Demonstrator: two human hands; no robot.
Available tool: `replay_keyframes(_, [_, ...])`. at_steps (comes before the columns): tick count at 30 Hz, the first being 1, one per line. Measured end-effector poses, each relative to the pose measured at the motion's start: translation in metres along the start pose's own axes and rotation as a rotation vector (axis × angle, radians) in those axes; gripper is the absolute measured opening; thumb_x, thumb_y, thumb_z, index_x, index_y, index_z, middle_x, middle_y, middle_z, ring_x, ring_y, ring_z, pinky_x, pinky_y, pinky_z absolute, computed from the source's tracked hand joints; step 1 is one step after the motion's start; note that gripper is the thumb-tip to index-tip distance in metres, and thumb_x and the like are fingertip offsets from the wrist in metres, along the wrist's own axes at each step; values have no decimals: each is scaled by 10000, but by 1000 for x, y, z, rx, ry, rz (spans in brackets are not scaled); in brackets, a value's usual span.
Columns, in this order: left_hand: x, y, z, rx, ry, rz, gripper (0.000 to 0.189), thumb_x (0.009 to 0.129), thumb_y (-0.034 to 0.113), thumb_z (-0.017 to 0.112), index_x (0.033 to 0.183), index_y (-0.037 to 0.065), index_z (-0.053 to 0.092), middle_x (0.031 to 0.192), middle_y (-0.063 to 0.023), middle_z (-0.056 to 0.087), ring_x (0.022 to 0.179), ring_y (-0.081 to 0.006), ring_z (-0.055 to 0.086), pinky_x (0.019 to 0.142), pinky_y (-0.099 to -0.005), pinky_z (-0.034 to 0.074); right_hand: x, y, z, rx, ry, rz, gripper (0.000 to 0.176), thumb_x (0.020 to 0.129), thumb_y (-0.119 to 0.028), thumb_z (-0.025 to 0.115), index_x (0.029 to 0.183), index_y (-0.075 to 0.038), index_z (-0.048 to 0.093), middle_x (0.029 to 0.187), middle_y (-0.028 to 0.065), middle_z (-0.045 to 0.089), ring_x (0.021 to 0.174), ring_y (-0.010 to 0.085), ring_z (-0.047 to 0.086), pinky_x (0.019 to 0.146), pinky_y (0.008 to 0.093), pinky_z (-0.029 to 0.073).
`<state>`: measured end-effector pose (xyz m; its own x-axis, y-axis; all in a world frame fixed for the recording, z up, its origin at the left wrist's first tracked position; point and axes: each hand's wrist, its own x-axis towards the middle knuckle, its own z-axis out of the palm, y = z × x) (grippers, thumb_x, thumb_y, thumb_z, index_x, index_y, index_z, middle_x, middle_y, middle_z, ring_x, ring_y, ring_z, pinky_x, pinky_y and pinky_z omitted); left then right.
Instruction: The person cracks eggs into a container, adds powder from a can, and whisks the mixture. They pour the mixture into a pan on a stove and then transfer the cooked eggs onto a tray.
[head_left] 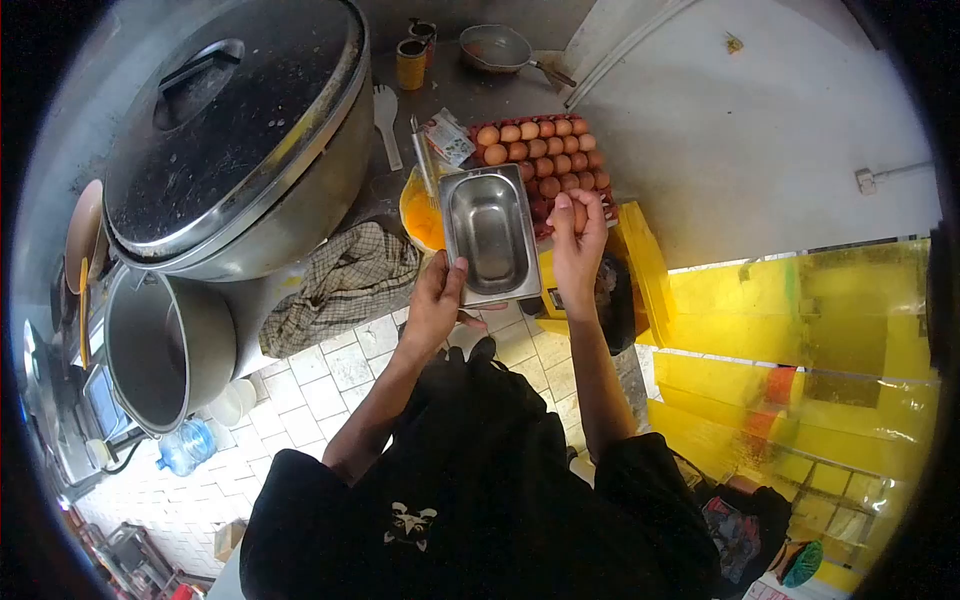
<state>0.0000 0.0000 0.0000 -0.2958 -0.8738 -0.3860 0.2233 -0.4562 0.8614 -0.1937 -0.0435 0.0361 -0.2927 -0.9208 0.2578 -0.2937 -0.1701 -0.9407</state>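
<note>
Shirt [480, 490], steel pan [490, 233] lengthwise forward in half-closed left hand [436, 303], egg [578, 217] in curled right hand [580, 255].

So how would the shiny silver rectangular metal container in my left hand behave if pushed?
The container would probably stay stiff, being metal with straight edges. It's likely light, since it looks empty and your left hand alone seems to hold it. Smooth and shiny, it may feel slippery.

Eggs [538, 148] are brown, mixed shades. Metal container [487, 238] is silver-grey. Bowl contents [424, 222] are yellow-orange. Cloth [345, 285] is checked, dark on beige. Shirt [480, 480] is black, with white motif [411, 523]. Box [646, 272] is yellow. Floor tiles [346, 366] are white.
</note>
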Motion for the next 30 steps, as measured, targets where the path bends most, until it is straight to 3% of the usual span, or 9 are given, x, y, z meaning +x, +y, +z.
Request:
replay_keyframes(2, [1, 0, 8, 6, -16, 0, 389, 1033, 300, 434, 1318, 37, 412, 1044, -90, 551, 886, -252, 691, 514, -321, 616, 3, -3, -1, -236, -89, -244, 171, 943, -166, 627, 990, -11, 574, 917, 83, 615, 855, 175, 579, 780, 311, 467])
replay_keyframes(6, [0, 12, -4, -71, -48, 59, 368, 1039, 280, 418, 1298, 18, 415, 1040, -110, 575, 795, -259, 703, 514, -322, 619, 8, -6, 12, -66, 61, -92, 208, 908, -162, 674, 1013, -15, 570, 938, 88, 592, 837, 159, 563, 754, 295, 469])
replay_keyframes(9, [0, 8, -4, -95, -64, 53, 364, 1041, 270, 410, 1301, 15, 406, 1061, -126, 582, 762, -261, 706, 517, -320, 620, 17, -37, 6, -125, -192, -147, 269, 897, -138, 683, 1090, -28, 533, 1018, 88, 568, 854, 164, 565, 783, 311, 467])
replay_keyframes(10, [1, 9, -3, -93, -66, 48, 361, 1042, 269, 409, 1299, 16, 407, 1073, -130, 581, 763, -261, 707, 517, -321, 620, 22, -56, 1, -295, -400, -80, 353, 887, -97, 674, 1176, -47, 477, 1086, 127, 551, 885, 227, 602, 773, 338, 483])
replay_keyframes(13, [0, 16, -3, -97, -104, 9, 350, 1043, 266, 403, 1284, 13, 408, 1100, -138, 577, 766, -269, 708, 522, -321, 622, 36, -57, 13, -446, -642, -420, 397, 885, -98, 669, 1226, -71, 468, 1091, 134, 554, 941, 282, 594, 796, 338, 491])
replay_keyframes(14, [1, 18, -2, -103, -121, -4, 346, 1043, 265, 401, 1278, 11, 408, 1107, -140, 576, 767, -272, 709, 525, -321, 622, 34, -61, 16, -522, -674, -469, 426, 876, -105, 667, 1236, -67, 441, 1136, 188, 559, 975, 402, 596, 833, 416, 493])
replay_keyframes(17, [1, 18, -3, -139, -141, -36, 318, 1042, 254, 403, 1245, 10, 414, 1087, -132, 566, 809, -255, 692, 536, -321, 626, 30, -59, 24, -777, -815, -351, 428, 881, -142, 672, 1226, -65, 431, 1172, 212, 566, 1030, 445, 578, 846, 467, 489])
replay_keyframes(18, [4, 12, -5, -124, -134, -13, 308, 1041, 252, 406, 1231, 10, 414, 1068, -126, 561, 812, -243, 680, 539, -321, 627, 31, -56, 27, -784, -806, -517, 366, 917, -204, 621, 1163, -23, 418, 999, 259, 601, 900, 435, 640, 730, 484, 532])
replay_keyframes(30, [8, 2, -10, -130, -111, -15, 303, 1037, 264, 424, 1197, 7, 419, 990, -99, 528, 830, -194, 627, 547, -327, 629, 35, -56, 40, -1010, -933, -517, 309, 939, -226, 594, 1070, 4, 434, 868, 244, 628, 828, 418, 659, 649, 466, 554])
